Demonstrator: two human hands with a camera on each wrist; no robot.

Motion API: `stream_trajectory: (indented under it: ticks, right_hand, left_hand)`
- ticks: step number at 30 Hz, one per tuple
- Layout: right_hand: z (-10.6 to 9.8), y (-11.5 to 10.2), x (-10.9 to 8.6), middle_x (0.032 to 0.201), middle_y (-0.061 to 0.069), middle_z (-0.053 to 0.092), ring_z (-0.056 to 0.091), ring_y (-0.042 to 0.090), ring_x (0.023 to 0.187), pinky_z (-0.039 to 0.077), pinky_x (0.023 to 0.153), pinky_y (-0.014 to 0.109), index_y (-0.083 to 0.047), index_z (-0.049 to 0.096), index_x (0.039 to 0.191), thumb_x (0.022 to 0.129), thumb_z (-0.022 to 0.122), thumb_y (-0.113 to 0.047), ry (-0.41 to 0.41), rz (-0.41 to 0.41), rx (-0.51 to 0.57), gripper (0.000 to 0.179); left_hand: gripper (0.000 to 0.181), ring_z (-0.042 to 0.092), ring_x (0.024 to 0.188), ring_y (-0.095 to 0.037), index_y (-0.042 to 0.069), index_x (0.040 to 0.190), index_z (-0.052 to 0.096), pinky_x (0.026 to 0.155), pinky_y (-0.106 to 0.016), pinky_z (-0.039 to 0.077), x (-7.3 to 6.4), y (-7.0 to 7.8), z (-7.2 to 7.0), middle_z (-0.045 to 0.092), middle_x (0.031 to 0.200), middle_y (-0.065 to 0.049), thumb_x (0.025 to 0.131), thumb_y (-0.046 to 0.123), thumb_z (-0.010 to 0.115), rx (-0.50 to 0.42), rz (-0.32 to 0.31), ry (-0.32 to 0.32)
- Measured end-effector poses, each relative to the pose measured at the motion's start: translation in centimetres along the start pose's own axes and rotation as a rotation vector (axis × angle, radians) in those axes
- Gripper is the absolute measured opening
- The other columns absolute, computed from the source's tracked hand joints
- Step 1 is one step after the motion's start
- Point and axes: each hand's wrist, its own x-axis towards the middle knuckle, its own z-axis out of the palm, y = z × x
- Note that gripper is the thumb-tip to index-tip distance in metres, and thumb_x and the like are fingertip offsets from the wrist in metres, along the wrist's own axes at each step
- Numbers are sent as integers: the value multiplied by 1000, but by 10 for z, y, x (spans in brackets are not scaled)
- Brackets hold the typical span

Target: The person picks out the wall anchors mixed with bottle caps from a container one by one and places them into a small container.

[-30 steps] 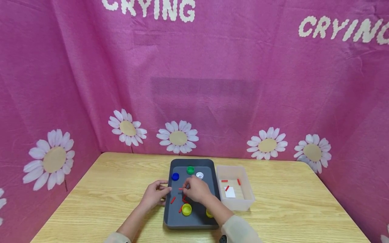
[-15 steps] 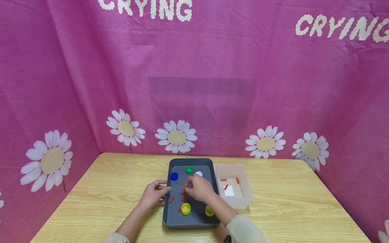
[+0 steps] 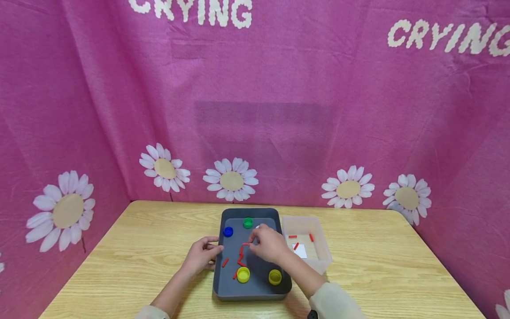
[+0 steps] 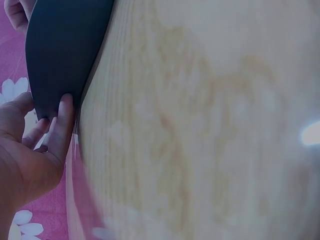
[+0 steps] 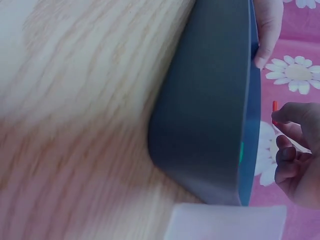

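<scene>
My right hand pinches a short red stick between thumb and forefinger, over the dark grey tray. In the head view, this stick lies level at the top of a zigzag of red sticks. With the thumb at the rim and fingers against the outer wall, my left hand grips the tray's left side. Another red stick lies apart, and one more rests beside a yellow bottle cap. My right hand mostly hides a white cap.
Other caps in the tray are blue, green and yellow. Right of the tray stands a translucent plastic box holding red sticks and a white square. A pink curtain hangs behind the wooden table.
My right hand has shifted right and slightly back with the red stick, uncovering the zigzag and the right yellow cap, and covering more of the white one. My left hand keeps its place.
</scene>
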Motion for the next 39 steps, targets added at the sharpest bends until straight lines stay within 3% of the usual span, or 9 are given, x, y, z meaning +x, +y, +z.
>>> stream_trajectory:
  ticks: [4,19,39]
  right_hand:
    - [-8,3,-3,76,0,51,44,7,62,36,50,20,-14,68,82,79,68,-17,20,-18,4,4]
    - [-32,25,-11,73,-1,48,43,10,63,36,51,21,-14,68,82,79,69,-15,48,49,51,3]
    - [-56,65,-25,69,0,49,42,11,58,34,50,23,-15,66,74,74,68,-14,142,125,8,2]
  left_hand:
    - [39,61,64,-16,-2,122,55,54,-35,57,0,0,0,63,92,-14,87,12,64,2,-3,5]
    - [40,62,65,-17,-2,123,55,55,-35,58,-2,-1,-1,64,92,-15,87,13,65,8,-6,3]
    - [40,62,65,-17,-1,123,55,54,-36,57,2,-4,1,64,93,-14,87,13,65,21,-10,16]
